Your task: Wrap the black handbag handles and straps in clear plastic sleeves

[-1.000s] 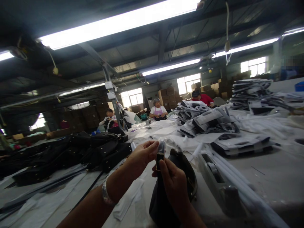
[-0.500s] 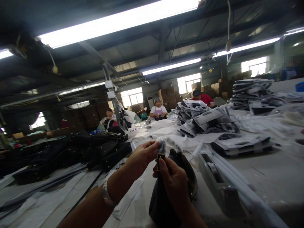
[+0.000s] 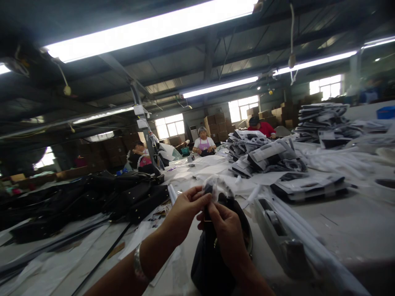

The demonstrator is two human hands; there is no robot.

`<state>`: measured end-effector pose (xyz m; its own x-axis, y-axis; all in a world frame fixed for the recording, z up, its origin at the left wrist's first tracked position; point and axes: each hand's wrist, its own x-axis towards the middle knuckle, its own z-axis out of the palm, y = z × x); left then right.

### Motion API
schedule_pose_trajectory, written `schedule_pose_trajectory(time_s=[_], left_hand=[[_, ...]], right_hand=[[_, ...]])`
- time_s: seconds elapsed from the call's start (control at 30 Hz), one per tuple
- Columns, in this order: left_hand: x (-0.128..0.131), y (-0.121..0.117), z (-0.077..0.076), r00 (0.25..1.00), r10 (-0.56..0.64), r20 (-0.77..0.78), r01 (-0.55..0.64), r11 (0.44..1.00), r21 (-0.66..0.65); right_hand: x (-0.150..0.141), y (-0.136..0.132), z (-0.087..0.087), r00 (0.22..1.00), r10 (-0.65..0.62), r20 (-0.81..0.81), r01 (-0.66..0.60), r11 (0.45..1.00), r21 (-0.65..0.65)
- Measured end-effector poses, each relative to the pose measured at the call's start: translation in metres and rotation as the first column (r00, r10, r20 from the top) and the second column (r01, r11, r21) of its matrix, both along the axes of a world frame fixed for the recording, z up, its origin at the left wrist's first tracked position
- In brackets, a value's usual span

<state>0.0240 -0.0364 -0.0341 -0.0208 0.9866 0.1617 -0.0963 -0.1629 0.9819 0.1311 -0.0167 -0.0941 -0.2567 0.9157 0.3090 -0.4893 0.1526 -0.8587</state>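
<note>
A black handbag [image 3: 205,263] stands at the table's near edge, directly before me. Clear plastic wraps its curved handle [image 3: 226,190]. My left hand [image 3: 180,213], with a bracelet on the wrist, is closed in a pinch on the plastic-wrapped handle end. Just below, my right hand [image 3: 228,232] is closed around the same handle end, by a gold-edged fitting that its fingers mostly cover. The two hands' fingertips meet or nearly meet. My right forearm and hand hide part of the bag's right side.
A tape dispenser [image 3: 280,236] stands right of the bag, beside long white rolls [image 3: 321,246]. Black bags [image 3: 123,197] are heaped at left. Wrapped flat pieces [image 3: 265,154] pile up beyond. Several people sit farther back, one in a purple apron [image 3: 204,146].
My left fingers have come down the wrapped handle to meet the right ones. My right fingers now cover most of the gold-edged fitting, which showed plainly before. The view has shifted slightly.
</note>
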Motion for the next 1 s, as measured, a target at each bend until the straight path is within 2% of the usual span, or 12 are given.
schedule_pose_trajectory(time_s=[0.1,0.17,0.27,0.37,0.5,0.6,0.7,0.77,0.9,1.0], left_hand=[[-0.005,-0.006,-0.002,0.999,0.028,-0.027,-0.028,1.0,0.006],[-0.007,-0.008,0.0,0.994,0.109,-0.015,-0.108,0.994,0.034],[-0.008,-0.012,0.002,0.983,0.181,0.005,-0.181,0.982,0.06],[-0.005,-0.016,-0.005,0.988,0.153,-0.03,-0.151,0.987,0.05],[-0.006,-0.024,-0.02,0.989,0.125,-0.083,-0.122,0.992,0.041],[-0.012,-0.025,-0.025,0.986,0.136,-0.093,-0.132,0.99,0.049],[-0.017,-0.023,-0.026,0.985,0.156,-0.078,-0.151,0.986,0.072],[-0.018,-0.02,-0.027,0.986,0.15,-0.068,-0.144,0.986,0.085],[-0.017,-0.024,-0.036,0.991,0.117,-0.06,-0.11,0.988,0.113],[-0.017,-0.038,-0.057,0.972,0.217,-0.093,-0.197,0.963,0.183]], right_hand=[[0.003,-0.003,-0.006,0.996,0.089,-0.008,-0.089,0.996,-0.013],[0.005,-0.007,-0.013,0.988,0.152,0.019,-0.153,0.987,0.048],[0.006,-0.014,-0.023,0.986,0.123,0.113,-0.14,0.979,0.148],[0.007,-0.016,-0.027,0.986,0.008,0.166,-0.035,0.987,0.158],[0.008,-0.01,-0.029,0.992,-0.024,0.126,0.013,0.996,0.093],[0.011,-0.001,-0.031,0.989,0.013,0.145,-0.029,0.994,0.108],[0.018,0.008,-0.032,0.969,0.102,0.226,-0.143,0.975,0.171],[0.022,0.011,-0.029,0.952,0.118,0.284,-0.176,0.967,0.187],[0.027,0.01,-0.021,0.922,0.007,0.386,-0.098,0.972,0.215],[0.034,0.008,-0.016,0.869,-0.176,0.463,0.013,0.942,0.335]])
